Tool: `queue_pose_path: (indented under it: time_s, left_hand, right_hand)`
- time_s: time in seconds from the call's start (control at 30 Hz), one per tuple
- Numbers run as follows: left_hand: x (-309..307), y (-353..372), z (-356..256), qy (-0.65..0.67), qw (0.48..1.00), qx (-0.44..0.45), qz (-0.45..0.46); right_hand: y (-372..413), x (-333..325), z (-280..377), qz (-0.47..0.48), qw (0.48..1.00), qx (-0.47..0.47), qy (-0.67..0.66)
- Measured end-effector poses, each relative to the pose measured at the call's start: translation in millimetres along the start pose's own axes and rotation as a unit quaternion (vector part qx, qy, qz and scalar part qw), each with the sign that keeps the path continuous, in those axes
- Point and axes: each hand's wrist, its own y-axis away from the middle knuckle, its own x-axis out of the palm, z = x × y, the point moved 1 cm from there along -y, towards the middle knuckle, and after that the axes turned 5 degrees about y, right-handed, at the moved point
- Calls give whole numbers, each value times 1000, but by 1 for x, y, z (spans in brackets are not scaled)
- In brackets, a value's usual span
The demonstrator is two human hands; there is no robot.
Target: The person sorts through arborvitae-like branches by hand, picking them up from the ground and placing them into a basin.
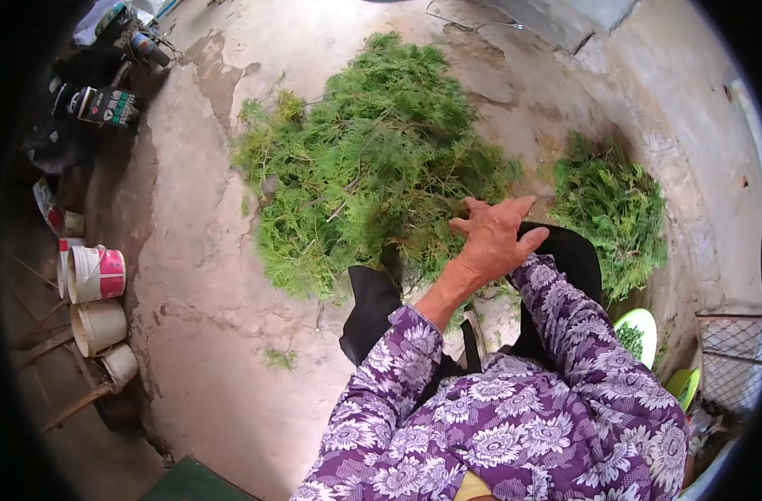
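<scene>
My left hand (491, 242) is stretched out over my right cuff, its back toward me and its fingers spread apart. It appears to hold nothing. My right sleeve (556, 292), purple with white flowers, ends beneath that hand. The right hand itself is mostly or wholly covered there, so its fingers cannot be made out. Just beyond the hands lies a large heap of green, feathery cut branches (381, 142) on the floor. To the right is a smaller pile of green sprigs (611, 213).
On the left stand several white buckets (97, 274) and a dark printed container (105, 106). At my right are a white dish (636, 338) holding green bits, a lime-green basin (684, 388) and a wire mesh panel (734, 359). A worn concrete floor (205, 334) surrounds the heap.
</scene>
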Motion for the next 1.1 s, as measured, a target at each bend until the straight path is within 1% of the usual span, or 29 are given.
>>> queue_pose_path:
  time_s: [0.07,0.1,0.13,0.17,0.2,0.23,0.27,0.33,0.37,0.4,0.47,0.5,0.53,0.6,0.63,0.67,0.73,0.77,0.8,0.87,0.9,0.93,0.97,1.0,1.03,1.07,1.1]
  left_hand:
    - [-3,-3,8,5,999,-26,-22]
    - [-9,-6,3,-22,997,23,-77]
    - [-16,-10,-2,-52,987,72,-133]
    - [-19,-14,-6,-48,986,66,-144]
    - [-21,-17,-9,38,983,70,-164]
    - [-27,-13,-21,125,973,75,-180]
    - [-34,-12,-21,124,972,68,-190]
    - [-46,-9,-22,172,958,18,-227]
    - [-50,-8,-20,149,955,19,-255]
    - [-56,-5,-22,150,953,16,-264]
    - [-67,12,-35,209,942,-3,-264]
    - [-69,17,-36,195,936,34,-291]
    - [-71,20,-36,194,935,34,-296]
    - [-76,25,-34,199,926,41,-317]
    - [-77,25,-34,214,923,22,-320]
    - [-77,25,-34,216,920,23,-325]
    - [-78,30,-38,225,918,28,-325]
    - [-79,31,-38,227,916,32,-329]
    - [-80,32,-37,228,913,37,-337]
    - [-81,33,-37,231,908,44,-348]
    - [-81,34,-38,228,907,43,-351]
    - [-81,41,-42,228,907,40,-351]
    - [-80,40,-42,231,906,40,-353]
    - [-81,39,-42,234,906,41,-349]
    - [-83,37,-42,237,907,42,-345]
    - [-84,37,-42,237,907,43,-346]
    - [-85,37,-41,242,905,45,-346]
  right_hand:
    - [-25,3,-14,5,999,-14,49]
    - [-33,5,-21,12,997,-21,75]
    - [-43,11,0,22,996,-19,81]
    - [-55,23,48,65,952,-31,299]
    - [-63,33,72,104,858,-46,501]
    - [-65,35,71,155,836,-53,524]
    - [-72,42,60,167,834,-56,522]
    - [-83,55,48,193,796,-78,568]
    - [-89,62,42,220,779,-17,587]
    - [-93,67,39,227,775,-21,589]
    - [-92,79,36,226,744,60,626]
    - [-92,81,29,193,743,13,640]
    - [-98,81,22,195,742,9,641]
    - [-107,81,16,258,728,60,632]
    - [-107,78,22,249,742,20,622]
    - [-105,77,23,252,738,18,626]
    - [-96,72,27,244,779,-2,578]
    - [-90,68,28,226,800,-60,552]
    - [-83,68,39,226,798,-63,555]
    - [-67,66,72,238,819,-149,500]
    - [-60,67,81,239,817,-169,496]
    - [-47,67,71,239,816,-168,498]
    - [-43,63,50,202,788,-272,514]
    - [-41,68,56,161,750,-374,522]
    - [-40,65,63,199,807,-337,442]
    - [-43,63,70,200,806,-338,443]
    - [-48,63,75,228,836,-264,424]
